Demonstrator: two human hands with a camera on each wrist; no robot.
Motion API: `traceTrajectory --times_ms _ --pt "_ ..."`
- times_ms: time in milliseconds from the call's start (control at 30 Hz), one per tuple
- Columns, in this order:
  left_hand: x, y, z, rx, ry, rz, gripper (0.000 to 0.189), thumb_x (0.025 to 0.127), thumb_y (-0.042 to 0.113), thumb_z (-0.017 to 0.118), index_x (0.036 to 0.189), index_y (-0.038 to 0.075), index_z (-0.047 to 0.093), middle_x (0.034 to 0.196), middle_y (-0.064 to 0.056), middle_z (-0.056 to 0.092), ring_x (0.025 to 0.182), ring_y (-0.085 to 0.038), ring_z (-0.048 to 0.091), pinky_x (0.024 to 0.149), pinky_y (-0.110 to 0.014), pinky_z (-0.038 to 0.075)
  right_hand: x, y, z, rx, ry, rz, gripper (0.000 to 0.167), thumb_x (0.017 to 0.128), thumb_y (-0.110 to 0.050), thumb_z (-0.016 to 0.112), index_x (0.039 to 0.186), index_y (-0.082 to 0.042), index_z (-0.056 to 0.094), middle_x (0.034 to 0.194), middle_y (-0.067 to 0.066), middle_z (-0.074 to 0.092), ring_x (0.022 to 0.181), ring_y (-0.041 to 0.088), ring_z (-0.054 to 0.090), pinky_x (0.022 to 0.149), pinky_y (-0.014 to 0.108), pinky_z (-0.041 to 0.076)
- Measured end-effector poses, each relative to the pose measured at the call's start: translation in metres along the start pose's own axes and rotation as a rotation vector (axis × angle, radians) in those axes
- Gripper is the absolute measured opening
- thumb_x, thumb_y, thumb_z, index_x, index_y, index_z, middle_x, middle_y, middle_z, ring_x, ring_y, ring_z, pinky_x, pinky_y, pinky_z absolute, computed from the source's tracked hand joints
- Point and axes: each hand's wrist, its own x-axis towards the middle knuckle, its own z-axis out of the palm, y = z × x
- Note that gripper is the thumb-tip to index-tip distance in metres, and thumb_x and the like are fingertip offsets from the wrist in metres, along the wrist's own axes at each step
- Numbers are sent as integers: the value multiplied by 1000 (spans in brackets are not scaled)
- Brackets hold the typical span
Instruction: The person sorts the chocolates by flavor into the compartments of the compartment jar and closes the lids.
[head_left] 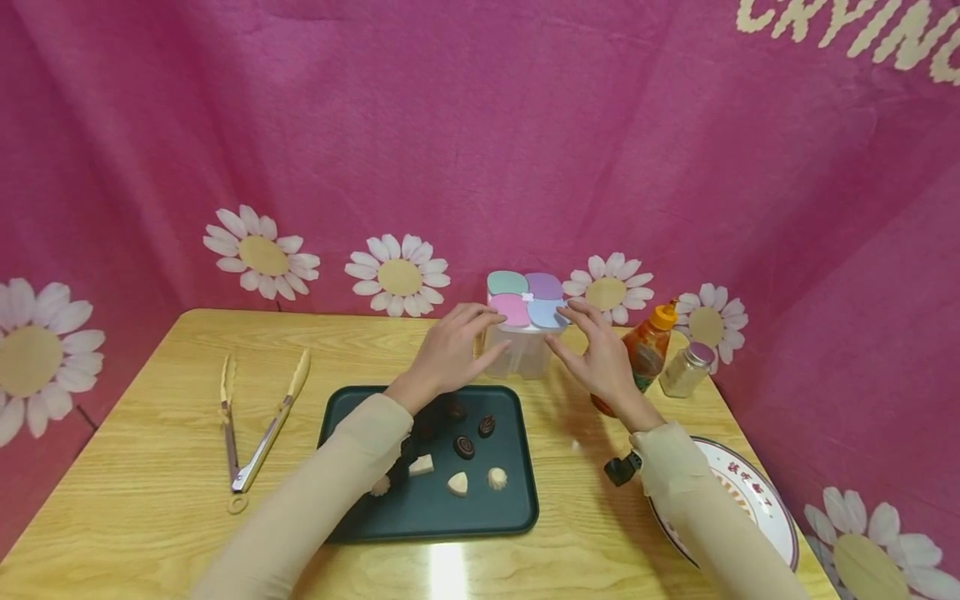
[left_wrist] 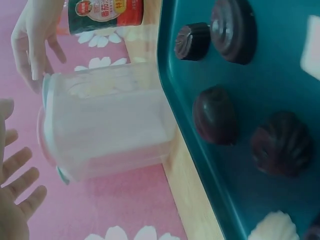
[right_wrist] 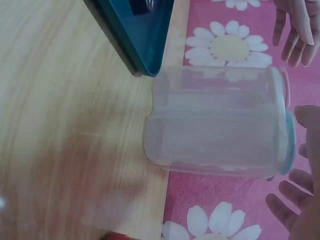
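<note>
In the head view, a clear container with a four-coloured lid is standing upright at the far side of the table, a little right of centre. The left hand and right hand are hovering about its left and right sides, thumbs apart from loosely extended fingers; whether any fingertip is touching the lid, this view cannot tell. A dark tray is lying nearer and to the left, holding brown and cream chocolates, with spread tongs resting further left. Right of the right hand, a red sauce bottle and a small jar are standing, while a patterned plate is lying nearer, partly under the right sleeve. In the left wrist view, the left hand's fingers are spreading apart, clear of the container, and the right hand's fingertips are reaching to the lid's edge, contact unclear. In the right wrist view, the right hand is spreading its fingers just beside the lid, gripping nothing, and the left hand is hanging opposite.
</note>
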Motion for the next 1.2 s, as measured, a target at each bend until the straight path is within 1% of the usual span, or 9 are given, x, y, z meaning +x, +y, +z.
traceTrajectory --times_ms 133,267,400,533,700,833,933,1067,1200 --pt "13 0 10 -18 5 10 38 98 33 75 130 12 72 127 -8 71 121 -26 64 105 -40 55 8 5 4 36 -3 1 47 93 -24 80 133 -2 69 145 23 61 128 42 61 98 59 55" --pt "24 2 18 -20 6 18 32 98 31 75 125 14 75 125 -7 71 117 -25 63 105 -39 53 15 10 7 64 -2 -5 43 94 -24 79 130 -1 71 143 24 63 126 42 62 97 58 55" --pt "31 4 23 -10 0 14 27 98 31 75 119 16 77 122 -6 71 115 -24 63 102 -41 52 20 13 9 71 -11 -17 43 94 -26 78 129 -2 72 141 24 65 125 41 64 94 57 56" --pt "33 5 26 -5 -23 2 23 100 32 73 115 16 78 120 -5 70 113 -24 61 100 -41 51 21 14 11 80 -28 -9 43 95 -27 77 129 -2 72 142 22 65 123 40 65 92 56 58" --pt "35 2 27 6 -24 10 18 100 28 72 110 14 79 117 -6 71 110 -24 61 100 -39 51 21 16 12 88 -36 -4 42 96 -27 76 130 -3 71 142 21 65 121 38 66 90 56 59" --pt "36 -1 27 19 -22 18 19 99 27 74 110 12 79 114 -7 71 111 -25 61 103 -37 51 21 16 12 90 -34 -12 41 96 -26 76 129 -3 72 141 21 65 120 38 67 90 54 59" --pt "36 -3 26 24 -35 18 21 99 28 75 112 12 78 115 -7 70 111 -25 61 103 -37 51 19 16 12 93 -29 -23 39 95 -24 77 128 -3 72 139 21 66 117 37 67 90 54 59" --pt "37 -6 24 32 -61 8 21 99 26 74 113 11 78 117 -7 71 112 -25 61 104 -36 52 16 14 11 88 -38 -27 39 94 -24 78 127 -4 72 137 19 65 116 36 65 92 55 58" --pt "37 -10 21 41 -68 6 20 100 25 74 113 10 77 117 -8 71 112 -27 61 104 -37 52 13 13 11 65 -29 -63 40 93 -25 80 127 -4 73 135 18 66 120 36 64 97 55 56"
